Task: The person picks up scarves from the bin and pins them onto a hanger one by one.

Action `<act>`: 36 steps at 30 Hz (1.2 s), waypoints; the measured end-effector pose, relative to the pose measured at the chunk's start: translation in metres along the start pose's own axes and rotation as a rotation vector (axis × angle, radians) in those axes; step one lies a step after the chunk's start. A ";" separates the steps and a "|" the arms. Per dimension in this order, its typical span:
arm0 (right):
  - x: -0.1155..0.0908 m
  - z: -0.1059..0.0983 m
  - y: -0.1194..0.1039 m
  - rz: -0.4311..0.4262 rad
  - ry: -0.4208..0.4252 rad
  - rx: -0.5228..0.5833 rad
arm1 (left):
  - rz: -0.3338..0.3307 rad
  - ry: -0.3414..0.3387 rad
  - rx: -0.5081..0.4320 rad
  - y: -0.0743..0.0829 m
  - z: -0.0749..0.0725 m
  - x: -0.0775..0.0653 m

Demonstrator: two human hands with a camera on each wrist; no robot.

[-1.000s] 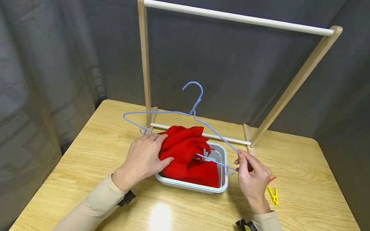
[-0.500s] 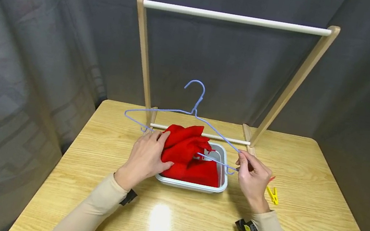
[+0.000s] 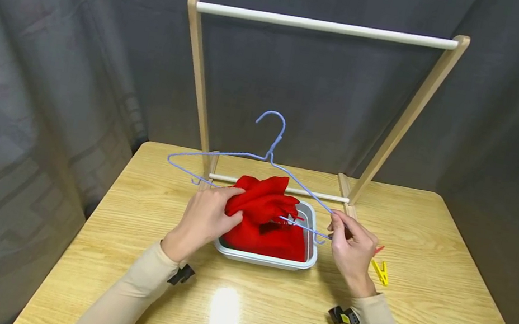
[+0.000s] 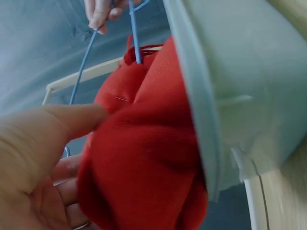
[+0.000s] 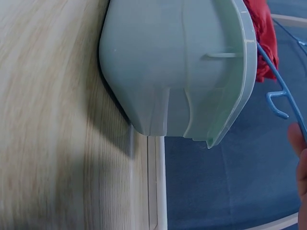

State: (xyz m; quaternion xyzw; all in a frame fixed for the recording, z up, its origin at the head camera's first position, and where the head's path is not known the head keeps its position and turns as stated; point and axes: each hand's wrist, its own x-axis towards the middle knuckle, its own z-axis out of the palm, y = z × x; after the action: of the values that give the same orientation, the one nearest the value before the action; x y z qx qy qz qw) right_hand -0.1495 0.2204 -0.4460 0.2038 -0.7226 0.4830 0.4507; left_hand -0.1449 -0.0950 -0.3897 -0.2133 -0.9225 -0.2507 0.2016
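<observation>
A red fringed scarf [image 3: 260,202] lies bunched in a pale tub [image 3: 264,260], part of it lifted over the lower bar of a blue wire hanger [image 3: 274,145]. My left hand [image 3: 204,215] grips the lifted part on its left side, thumb in front. In the left wrist view the scarf [image 4: 144,148] bulges beside the thumb, and some fingers are hidden behind it. My right hand [image 3: 353,247] pinches the hanger's right corner between thumb and fingers, holding it tilted above the tub with the hook upward. The fringe hangs near the bar at right.
Behind the tub stands a wooden rack with a white top rod [image 3: 327,26] and a low crossbar [image 3: 320,195]. A yellow clothespin [image 3: 381,273] and a red one [image 3: 378,250] lie right of my right hand. Grey curtains [image 3: 46,94] enclose the wooden table [image 3: 155,304].
My left hand has closed on the scarf's lifted part and pulled it up slightly, opening a dark gap beneath. The hanger has shifted slightly left in view; the right hand keeps its pinch.
</observation>
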 end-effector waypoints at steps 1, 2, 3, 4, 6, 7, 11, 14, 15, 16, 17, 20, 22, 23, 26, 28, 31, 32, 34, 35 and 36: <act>0.000 0.000 0.000 -0.001 0.000 0.002 | -0.004 0.007 -0.032 0.001 0.000 0.002; 0.000 0.000 -0.001 -0.001 0.000 0.004 | -0.007 0.016 -0.067 0.002 -0.001 0.003; 0.001 0.000 -0.001 -0.001 -0.001 0.007 | -0.015 0.025 -0.100 0.003 -0.001 0.005; 0.001 0.000 -0.002 0.000 0.000 0.010 | -0.022 0.033 -0.130 0.005 -0.001 0.007; 0.001 0.000 -0.002 0.000 0.002 0.017 | -0.038 0.062 -0.174 0.009 -0.002 0.010; 0.001 0.000 -0.003 0.000 0.001 0.022 | -0.047 0.079 -0.192 0.011 -0.002 0.012; 0.003 0.000 -0.005 -0.001 -0.004 0.031 | -0.093 0.147 -0.250 0.018 -0.002 0.018; 0.004 0.001 -0.007 -0.003 -0.004 0.037 | -0.124 0.174 -0.287 0.022 -0.003 0.025; 0.005 0.001 -0.008 -0.003 -0.003 0.037 | -0.133 0.170 -0.285 0.022 -0.003 0.027; 0.005 0.001 -0.009 -0.001 -0.002 0.037 | -0.139 0.163 -0.274 0.022 -0.003 0.030; 0.005 0.001 -0.010 0.004 0.003 0.040 | -0.145 0.142 -0.257 0.022 -0.003 0.032; 0.005 0.001 -0.013 0.021 0.017 0.039 | -0.121 0.048 -0.159 0.017 0.000 0.039; 0.004 0.002 -0.014 0.026 0.024 0.028 | -0.080 0.004 -0.105 0.012 0.004 0.041; 0.003 0.002 -0.014 0.029 0.028 0.020 | -0.055 -0.007 -0.090 0.010 0.005 0.040; 0.003 0.003 -0.014 0.043 0.032 -0.006 | 0.056 0.038 -0.095 0.008 0.008 0.035; 0.005 0.003 -0.015 0.057 0.035 -0.013 | 0.158 0.097 -0.099 0.010 0.009 0.031; 0.007 0.004 -0.015 0.067 0.038 -0.014 | 0.329 0.141 -0.066 0.016 0.008 0.025; 0.008 0.004 -0.016 0.070 0.034 -0.013 | 0.371 0.127 -0.040 0.018 0.008 0.024; 0.008 0.005 -0.016 0.076 0.031 -0.008 | 0.407 0.056 0.035 0.021 0.007 0.021; 0.008 0.005 -0.017 0.084 0.031 0.000 | 0.405 0.006 0.081 0.022 0.007 0.020; 0.008 0.006 -0.017 0.090 0.029 0.005 | 0.394 -0.049 0.127 0.022 0.007 0.019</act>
State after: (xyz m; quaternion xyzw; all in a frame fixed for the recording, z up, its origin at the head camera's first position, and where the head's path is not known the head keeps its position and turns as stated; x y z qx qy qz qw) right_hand -0.1438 0.2088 -0.4311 0.1653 -0.7234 0.5073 0.4383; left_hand -0.1515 -0.0684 -0.3780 -0.3825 -0.8815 -0.1426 0.2372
